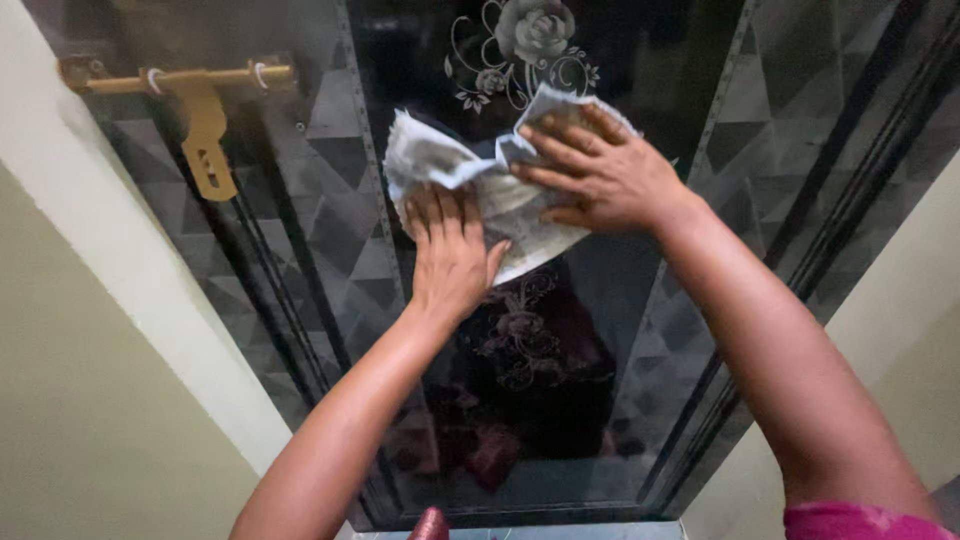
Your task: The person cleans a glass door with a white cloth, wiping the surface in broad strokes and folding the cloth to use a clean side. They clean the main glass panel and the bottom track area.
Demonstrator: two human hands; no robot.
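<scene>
Both hands, left (450, 250) and right (600, 170), lay flat, pressing crumpled paper (480, 180) against the glossy door (560, 380). Not clasped, it could slip down, and uneven pressure might tear it.

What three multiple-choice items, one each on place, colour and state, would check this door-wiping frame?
1. Where is the latch relative to the paper?
A. Upper left of it
B. Directly below it
C. Far right of it

2. What colour is the latch?
A. Red
B. Brass-gold
C. White

3. How do the hands meet the paper?
A. Only the left hand touches it
B. Neither hand touches it
C. Both hands press it against the door

Answers:
1. A, the latch sits on the door's upper left edge, left of and above the paper.
2. B, its bolt and hasp are a yellowish gold.
3. C, the left hand and right hand lie flat on the crumpled paper on the glossy panel.
</scene>
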